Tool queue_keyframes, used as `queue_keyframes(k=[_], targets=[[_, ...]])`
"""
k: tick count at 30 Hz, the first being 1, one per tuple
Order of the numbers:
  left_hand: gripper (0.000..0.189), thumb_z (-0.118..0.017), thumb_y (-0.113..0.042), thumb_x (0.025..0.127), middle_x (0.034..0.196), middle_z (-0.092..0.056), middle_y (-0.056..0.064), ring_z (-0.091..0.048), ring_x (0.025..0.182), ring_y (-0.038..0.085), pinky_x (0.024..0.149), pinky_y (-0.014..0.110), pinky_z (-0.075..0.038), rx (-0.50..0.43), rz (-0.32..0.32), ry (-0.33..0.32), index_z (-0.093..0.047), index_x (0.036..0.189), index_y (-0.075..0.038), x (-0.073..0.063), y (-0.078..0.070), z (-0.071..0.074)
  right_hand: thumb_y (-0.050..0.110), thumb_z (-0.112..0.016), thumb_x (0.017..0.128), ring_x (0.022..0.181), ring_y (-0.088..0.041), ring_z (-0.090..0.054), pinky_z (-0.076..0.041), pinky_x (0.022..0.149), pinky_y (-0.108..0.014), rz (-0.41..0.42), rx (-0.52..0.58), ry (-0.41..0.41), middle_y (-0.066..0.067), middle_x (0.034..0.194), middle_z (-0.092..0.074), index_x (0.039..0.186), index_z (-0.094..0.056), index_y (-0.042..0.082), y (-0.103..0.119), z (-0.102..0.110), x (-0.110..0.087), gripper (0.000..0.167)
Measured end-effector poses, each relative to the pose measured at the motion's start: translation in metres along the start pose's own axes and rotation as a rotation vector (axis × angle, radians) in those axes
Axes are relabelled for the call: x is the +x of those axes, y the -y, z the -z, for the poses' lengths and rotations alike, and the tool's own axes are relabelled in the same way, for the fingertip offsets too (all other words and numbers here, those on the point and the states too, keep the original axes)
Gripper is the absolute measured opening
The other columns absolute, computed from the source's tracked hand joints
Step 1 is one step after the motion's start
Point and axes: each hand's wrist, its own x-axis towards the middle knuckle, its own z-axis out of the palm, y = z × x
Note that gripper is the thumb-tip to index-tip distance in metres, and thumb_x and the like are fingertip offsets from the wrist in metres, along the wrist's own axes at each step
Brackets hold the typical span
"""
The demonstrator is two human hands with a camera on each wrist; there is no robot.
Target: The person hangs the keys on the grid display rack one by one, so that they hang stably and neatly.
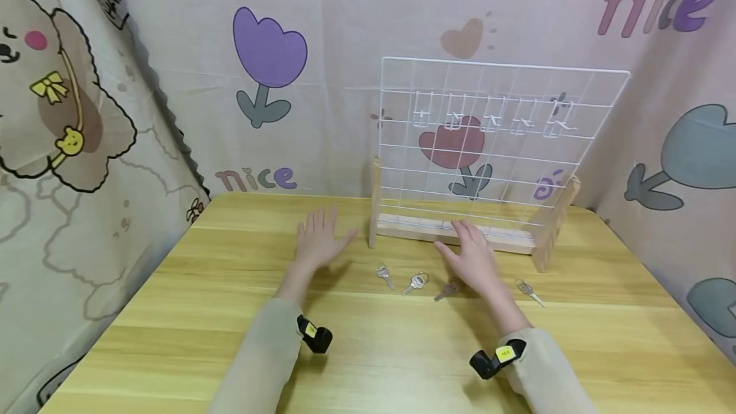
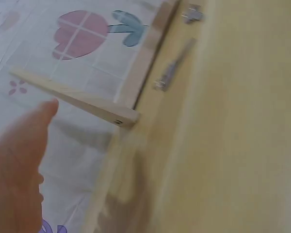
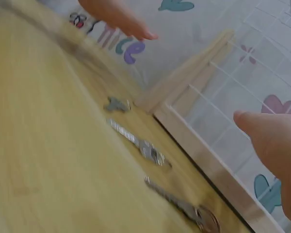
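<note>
My left hand (image 1: pixel 318 241) is held over the table, left of the rack, with fingers spread and nothing in it. In front of the rack my right hand (image 1: pixel 474 259) hovers, fingers extended, also holding nothing. Beneath and around it lies a row of small metal keys: one key (image 1: pixel 384 276) at the left, a second key (image 1: pixel 416 282) with a ring, a darker key (image 1: pixel 447 289) beside the right hand, and another key (image 1: pixel 529 292) at the right. The right wrist view shows a key (image 3: pixel 148 149) near the rack's base; the right hand may hide others.
A white wire grid rack (image 1: pixel 477 161) in a wooden stand (image 1: pixel 454 233) stands at the back of the wooden table (image 1: pixel 190 312). Several white hooks (image 1: pixel 491 121) hang in a row on its upper part. Behind hangs a printed curtain (image 1: pixel 345 18).
</note>
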Motion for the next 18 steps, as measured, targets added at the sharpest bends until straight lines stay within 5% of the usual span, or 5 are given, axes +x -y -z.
queue_keyframes(k=[4, 9, 18], targets=[[0.086, -0.045, -0.054, 0.091, 0.151, -0.01, 0.021, -0.01, 0.137, 0.039, 0.11, 0.053, -0.008, -0.263, 0.002, -0.041, -0.006, 0.148, -0.002, 0.015, -0.006, 0.008, 0.028, -0.065, 0.087, 0.117, -0.037, -0.046, -0.037, 0.098, -0.051, 0.005, 0.242, 0.028, -0.023, 0.125, -0.052, 0.129, -0.048, -0.002, 0.012, -0.008, 0.01, 0.055], [0.085, -0.053, -0.049, 0.09, 0.151, -0.017, 0.017, -0.019, 0.137, 0.033, 0.111, 0.045, -0.017, -0.627, 0.038, -0.06, -0.011, 0.148, -0.003, 0.03, -0.021, 0.017, 0.015, -0.067, 0.085, 0.101, -0.03, -0.057, -0.047, 0.087, -0.042, -0.019, 0.455, 0.162, -0.016, 0.106, -0.061, 0.123, -0.053, -0.002, 0.027, -0.021, 0.02, 0.044], [0.067, -0.053, -0.037, 0.094, 0.139, -0.042, 0.019, -0.041, 0.126, 0.03, 0.103, 0.041, -0.035, -0.792, -0.07, -0.054, -0.028, 0.143, 0.0, 0.049, -0.046, 0.024, 0.008, -0.067, 0.085, 0.084, -0.019, -0.057, -0.049, 0.073, -0.029, 0.063, 0.536, 0.389, -0.007, 0.092, -0.062, 0.118, -0.055, -0.007, 0.045, -0.049, 0.028, 0.039]])
